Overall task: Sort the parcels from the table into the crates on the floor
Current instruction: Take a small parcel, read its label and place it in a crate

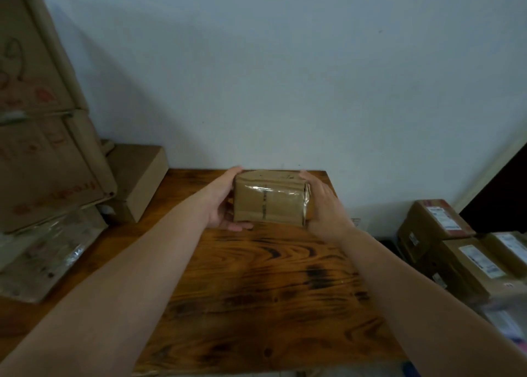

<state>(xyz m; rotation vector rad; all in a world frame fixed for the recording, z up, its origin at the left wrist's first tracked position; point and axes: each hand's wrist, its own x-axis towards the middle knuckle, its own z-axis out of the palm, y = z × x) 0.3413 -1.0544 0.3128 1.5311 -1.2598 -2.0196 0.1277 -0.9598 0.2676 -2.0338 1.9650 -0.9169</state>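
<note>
pale blue-grey painted wall fills the top half of the view, and under it there's a dark-grained, varnished wooden counter running right up to it

tall stack of big brown cardboard cartons with red print sits on the left side of the counter, leaning a bit. a bunch of brown cardboard boxes with white shipping labels is piled off the counter's right edge, lower down. a smaller plain cardboard box is tucked just beside the big stack, near the wall

the one being handled is a small brick-shaped parcel in brown paper and shiny clear tape, over the far end of the counter close to the wall. can't tell if it's touching the wood. its long axis runs left to right, parallel to the wall, with the broad taped face tipped up toward the camera

left grip wraps the left end, thumb along the near bottom edge. right grip clamps the right end, back of hand facing the camera
</note>
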